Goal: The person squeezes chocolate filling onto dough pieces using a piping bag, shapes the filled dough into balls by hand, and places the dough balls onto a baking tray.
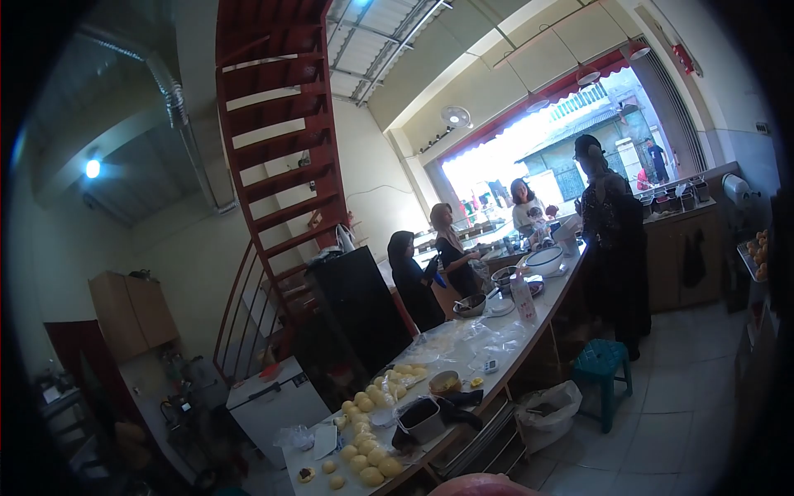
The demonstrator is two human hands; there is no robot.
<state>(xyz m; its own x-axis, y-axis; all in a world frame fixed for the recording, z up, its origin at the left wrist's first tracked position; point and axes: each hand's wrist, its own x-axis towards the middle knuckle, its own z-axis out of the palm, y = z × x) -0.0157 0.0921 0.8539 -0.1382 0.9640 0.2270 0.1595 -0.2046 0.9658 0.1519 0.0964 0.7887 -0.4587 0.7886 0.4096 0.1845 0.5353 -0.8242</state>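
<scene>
Neither of my hands can be made out. A pinkish rounded shape (484,485) cuts into the bottom edge; I cannot tell whether it is part of a hand or arm. Closest on the long worktable (418,469) are several pale yellow dough balls (368,455), grouped in a band along its near end. Beside them stands a grey tub (426,431) with dark contents. Some dark, cloth-like material (459,411) lies next to the tub. Just beyond is a small bowl (445,383) with something yellowish in it. A small dark-topped piece (307,474) rests at the table corner.
Clear plastic sheeting (471,337), a digital timer (490,365) and mixing bowls (544,260) are farther along. Several people stand around the far end, one in dark clothing (610,223). A teal stool (602,364) and white sack (550,413) stand on the floor. Red stairs (281,140) rise behind.
</scene>
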